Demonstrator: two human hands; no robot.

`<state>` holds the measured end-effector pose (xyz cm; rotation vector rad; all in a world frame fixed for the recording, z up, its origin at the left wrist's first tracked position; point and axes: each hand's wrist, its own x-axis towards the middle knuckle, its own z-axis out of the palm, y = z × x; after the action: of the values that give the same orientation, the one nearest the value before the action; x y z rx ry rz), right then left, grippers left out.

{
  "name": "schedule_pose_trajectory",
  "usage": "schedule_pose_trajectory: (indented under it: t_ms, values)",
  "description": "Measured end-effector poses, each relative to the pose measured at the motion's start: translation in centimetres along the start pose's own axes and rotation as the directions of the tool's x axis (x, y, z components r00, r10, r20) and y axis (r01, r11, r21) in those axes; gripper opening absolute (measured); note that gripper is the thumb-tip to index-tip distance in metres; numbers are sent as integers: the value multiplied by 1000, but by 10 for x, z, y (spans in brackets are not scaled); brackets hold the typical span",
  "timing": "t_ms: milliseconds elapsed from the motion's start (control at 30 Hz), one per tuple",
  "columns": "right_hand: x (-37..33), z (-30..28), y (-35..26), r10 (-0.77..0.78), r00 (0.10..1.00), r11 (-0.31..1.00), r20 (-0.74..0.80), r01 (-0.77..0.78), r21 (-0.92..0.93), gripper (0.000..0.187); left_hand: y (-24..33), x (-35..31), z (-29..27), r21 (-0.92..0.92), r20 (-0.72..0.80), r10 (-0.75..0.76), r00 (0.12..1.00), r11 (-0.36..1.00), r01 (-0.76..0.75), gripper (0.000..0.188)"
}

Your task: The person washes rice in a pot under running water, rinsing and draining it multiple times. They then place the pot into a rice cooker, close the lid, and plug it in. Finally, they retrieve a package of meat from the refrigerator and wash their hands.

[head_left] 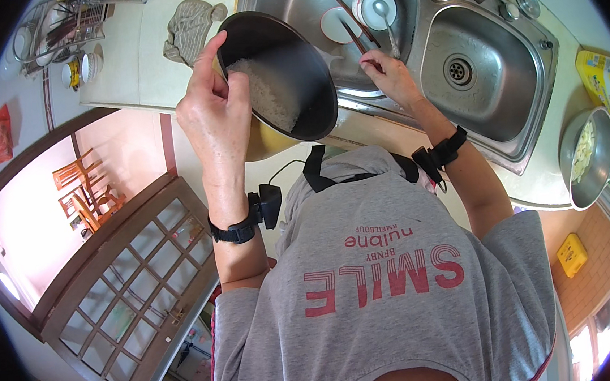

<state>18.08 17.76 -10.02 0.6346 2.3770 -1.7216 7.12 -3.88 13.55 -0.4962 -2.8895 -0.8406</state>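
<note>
Tilting at twelve o'clock, the stiff pot (312, 66), likely weighty with rice (268, 96), I'd grip at opposite rims; the left hand (215, 115) pinches its rim at eleven, the right hand (391, 78) apparently pinching chopsticks (347, 10) at one.

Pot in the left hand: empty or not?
Not empty: white, rice-like grains show inside the pot, beside its bare dark inner wall. Depth: cannot tell.

A pale counter (136, 67) bears a striped cloth (192, 32), a metal bowl (605, 144) and, apparently, a yellow packet (604, 81).
</note>
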Motion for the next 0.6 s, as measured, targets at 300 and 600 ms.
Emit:
schedule_pose_trajectory:
  t_ms: [300,600]
  values:
    - [0,1,1,-1,1000,999,-1,1,-32,19,7,1,5,-27,24,-23,999,999,23,49]
    - [0,-3,-3,48,995,999,88,-46,-27,32,11,4,8,22,27,11,1000,1000,-11,46]
